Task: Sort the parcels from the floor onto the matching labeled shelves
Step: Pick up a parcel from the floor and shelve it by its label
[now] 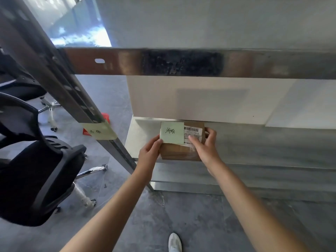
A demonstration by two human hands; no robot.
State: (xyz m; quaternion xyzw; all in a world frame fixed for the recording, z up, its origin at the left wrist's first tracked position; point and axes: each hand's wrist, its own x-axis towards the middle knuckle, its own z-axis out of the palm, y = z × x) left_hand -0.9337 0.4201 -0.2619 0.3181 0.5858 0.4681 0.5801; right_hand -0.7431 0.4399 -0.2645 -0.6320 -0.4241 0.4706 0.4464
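We have the flat brown cardboard parcel [179, 151] gripped between both hands at the front lip of the lower white shelf board [143, 131]. Our left hand [149, 153] clasps its left edge, thumb near the pale green sticky note [171, 132] with handwritten characters on top. Our right hand [205, 144] clamps the right side, fingers wrapped round the far corner and thumb lying over the white barcode label [193, 133]. The far half of the parcel sits under the overhang of the white shelf board above [200, 99]; the near half juts out past the shelf's front, so we judge it only partly in place.

The main risk we see is letting go too soon: with that much hanging over the edge, the parcel could tip forward and drop to the grey floor [181, 211]. A push on one side only could skew it, or jam its top against the board above. The sticky note looks loosely attached, and our left thumb could peel or shift it during the push.

Another yellowish paper tag [100, 132] is taped to the slanted grey metal upright [60, 77]. Its writing looks similar to the note's, but it is too faint for us to confirm the match, so a wrong shelf remains possible. The black mesh office chair [36, 171] stands close on our left and could catch an elbow.
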